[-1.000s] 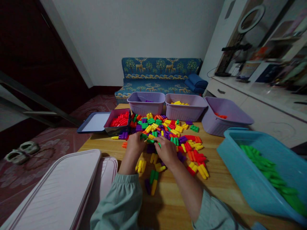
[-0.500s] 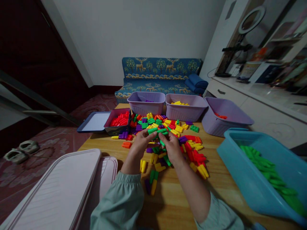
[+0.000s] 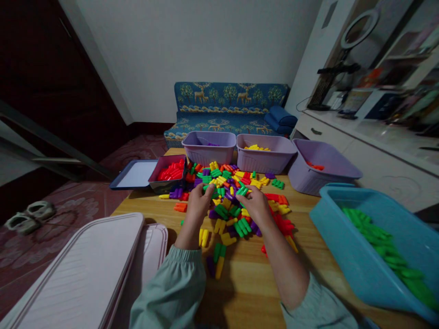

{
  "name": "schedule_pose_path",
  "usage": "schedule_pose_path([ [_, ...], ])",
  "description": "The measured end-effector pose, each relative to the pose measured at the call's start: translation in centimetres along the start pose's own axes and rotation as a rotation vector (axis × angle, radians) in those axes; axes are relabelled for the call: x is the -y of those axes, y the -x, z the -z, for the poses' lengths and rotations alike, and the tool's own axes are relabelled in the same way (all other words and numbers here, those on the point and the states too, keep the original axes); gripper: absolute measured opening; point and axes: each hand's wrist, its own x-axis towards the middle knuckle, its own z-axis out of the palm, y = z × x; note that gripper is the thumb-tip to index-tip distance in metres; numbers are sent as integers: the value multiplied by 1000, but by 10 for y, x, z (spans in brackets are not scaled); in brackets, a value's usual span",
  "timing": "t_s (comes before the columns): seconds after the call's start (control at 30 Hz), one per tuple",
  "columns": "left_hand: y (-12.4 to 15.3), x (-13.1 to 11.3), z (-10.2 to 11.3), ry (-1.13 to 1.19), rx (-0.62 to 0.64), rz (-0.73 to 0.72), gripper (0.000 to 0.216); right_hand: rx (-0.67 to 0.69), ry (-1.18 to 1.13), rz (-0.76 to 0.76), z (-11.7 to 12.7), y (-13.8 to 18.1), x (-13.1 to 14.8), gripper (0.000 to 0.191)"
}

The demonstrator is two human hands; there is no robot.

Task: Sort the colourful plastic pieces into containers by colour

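Observation:
A heap of small plastic pieces in red, yellow, green, purple and orange lies mid-table. My left hand rests on the heap's left side with its fingers curled down among the pieces; what they grip is hidden. My right hand is on the heap's right side, its fingertips pinching a green piece. A loose cluster of green pieces lies between my two hands. The blue bin at the right holds green pieces.
Three lilac bins stand behind the heap: left, middle with yellow pieces, right with red ones. A box of red pieces and a blue lid are at the back left. Pink lids overhang the wooden table.
Both hands were raised holding green pieces together half a second ago. They have since dropped back onto the heap and moved apart, and a green cluster now lies between them.

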Motion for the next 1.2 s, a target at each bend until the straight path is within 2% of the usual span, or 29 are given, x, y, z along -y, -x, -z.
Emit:
schedule_pose_path([
  [0.07,0,2,-4,18,51,37,30,-40,6,-14,-1,1,1,42],
  [0.17,-1,3,-11,107,92,71,27,-36,-196,-75,-5,6,11,42],
  [0.3,-1,5,-15,146,142,45,33,159,-544,-280,-12,17,28,44],
  [0.43,2,1,-16,-125,153,-174,34,376,-752,-354,-19,26,42,45],
  [0.53,8,-6,-16,-424,180,-343,43,403,-757,-334,-23,31,47,43],
  [0.63,13,-13,-16,-556,302,-439,52,334,-799,-356,-24,32,47,47],
  [0.77,16,-19,-15,-446,435,-514,48,271,-930,-408,-24,28,45,46],
  [0.83,16,-19,-14,-384,420,-514,45,189,-978,-421,-22,24,44,37],
  [0.93,13,-14,-12,-344,352,-477,44,-6,-1076,-404,-13,16,46,25],
  [1.03,9,-5,-10,-372,315,-453,43,-188,-1216,-337,8,5,50,19],
  [1.2,7,1,-8,-437,303,-405,42,-473,-1311,-177,65,-11,63,10],
])
